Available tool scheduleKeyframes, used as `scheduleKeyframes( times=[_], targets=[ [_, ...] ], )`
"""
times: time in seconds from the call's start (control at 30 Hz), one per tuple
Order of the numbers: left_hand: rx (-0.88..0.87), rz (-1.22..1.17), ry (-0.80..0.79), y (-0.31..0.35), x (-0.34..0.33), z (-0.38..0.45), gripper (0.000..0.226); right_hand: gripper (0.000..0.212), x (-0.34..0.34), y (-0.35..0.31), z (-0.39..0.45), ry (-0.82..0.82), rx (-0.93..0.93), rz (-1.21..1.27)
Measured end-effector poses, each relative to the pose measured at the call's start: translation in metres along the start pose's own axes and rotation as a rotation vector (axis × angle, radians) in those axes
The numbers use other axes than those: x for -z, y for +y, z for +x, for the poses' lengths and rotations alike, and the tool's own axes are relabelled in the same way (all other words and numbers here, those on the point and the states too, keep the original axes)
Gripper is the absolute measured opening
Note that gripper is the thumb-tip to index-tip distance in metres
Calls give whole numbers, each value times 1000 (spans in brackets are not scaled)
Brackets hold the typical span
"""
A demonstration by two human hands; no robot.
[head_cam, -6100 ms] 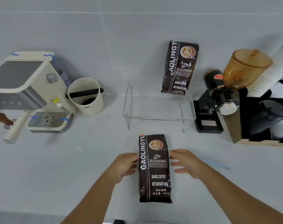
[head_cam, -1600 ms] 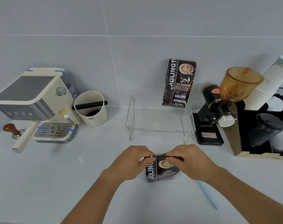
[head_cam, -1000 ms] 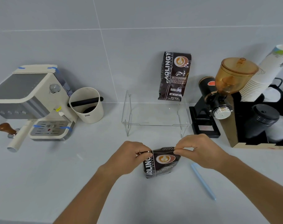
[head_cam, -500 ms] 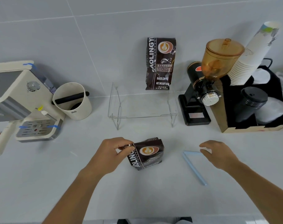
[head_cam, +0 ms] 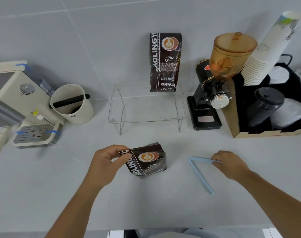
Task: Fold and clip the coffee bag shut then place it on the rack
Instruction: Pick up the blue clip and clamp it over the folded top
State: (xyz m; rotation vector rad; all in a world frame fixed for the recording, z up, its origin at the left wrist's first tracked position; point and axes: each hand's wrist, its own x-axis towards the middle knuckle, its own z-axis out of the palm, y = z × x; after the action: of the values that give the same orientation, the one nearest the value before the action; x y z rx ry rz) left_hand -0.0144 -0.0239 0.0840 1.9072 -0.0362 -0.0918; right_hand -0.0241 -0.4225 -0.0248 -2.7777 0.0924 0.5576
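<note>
A dark brown coffee bag (head_cam: pixel 147 160) stands on the counter near me, its top folded down. My left hand (head_cam: pixel 108 159) pinches the folded top at the bag's left corner. To the right lies a pale blue sealing clip (head_cam: pixel 198 172), opened into a V. My right hand (head_cam: pixel 229 164) has its fingertips on the end of the clip's upper arm. The clear acrylic rack (head_cam: pixel 146 118) stands behind the bag, against the wall. A second, unfolded coffee bag (head_cam: pixel 165 61) stands upright on the rack's back edge.
An espresso machine (head_cam: pixel 17 103) and a white knock box (head_cam: pixel 72 104) stand at the left. A black grinder with an amber hopper (head_cam: pixel 218 79) is right of the rack, beside a holder with stacked paper cups (head_cam: pixel 266 50) and lids.
Both hands folded the bag's top down. Then my right hand let go, moved right and reached the blue clip. My left hand kept hold of the fold.
</note>
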Motion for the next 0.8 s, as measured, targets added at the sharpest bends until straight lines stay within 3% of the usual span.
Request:
scheduleKeyframes(
  times=[0.3, 0.5, 0.8],
  targets=[
    [24, -181, -36, -6, 0, 3, 32, 9, 36, -31, -7, 263, 228, 165],
    [-53, -81, -93, -4, 5, 16, 37, 10, 86, -80, -20, 422, 394, 222],
    [-25, -133, -139, 6, 2, 31, 44, 15, 128, -161, -30, 404, 602, 187]
  ],
)
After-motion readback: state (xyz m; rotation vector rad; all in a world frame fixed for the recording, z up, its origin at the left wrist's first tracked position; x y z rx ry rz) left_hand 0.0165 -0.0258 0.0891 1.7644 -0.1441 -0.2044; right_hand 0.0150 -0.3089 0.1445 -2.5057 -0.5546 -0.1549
